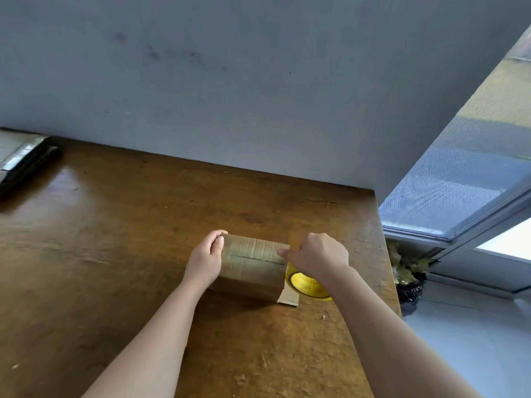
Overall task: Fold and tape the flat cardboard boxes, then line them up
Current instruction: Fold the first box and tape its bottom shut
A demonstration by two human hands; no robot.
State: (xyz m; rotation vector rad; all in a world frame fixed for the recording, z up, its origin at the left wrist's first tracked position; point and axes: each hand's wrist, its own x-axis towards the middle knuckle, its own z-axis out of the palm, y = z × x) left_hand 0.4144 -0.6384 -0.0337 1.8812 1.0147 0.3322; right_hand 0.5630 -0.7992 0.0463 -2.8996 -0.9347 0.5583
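Observation:
A small folded cardboard box (pixel 253 265) stands on the wooden table (pixel 115 254), its two top flaps meeting in a seam. My left hand (pixel 205 261) grips the box's left end, thumb over the top edge. My right hand (pixel 317 255) is at the box's right end and holds a roll of tape with a yellow core (pixel 309 285), fingertips on the top right edge. One loose flap (pixel 288 297) sticks out below at the right.
A stack of flat cardboard boxes (pixel 20 159) lies at the table's far left against the grey wall. The table's right edge runs close to my right hand. Beyond it are a window (pixel 459 191) and a black bag (pixel 411 291) on the floor.

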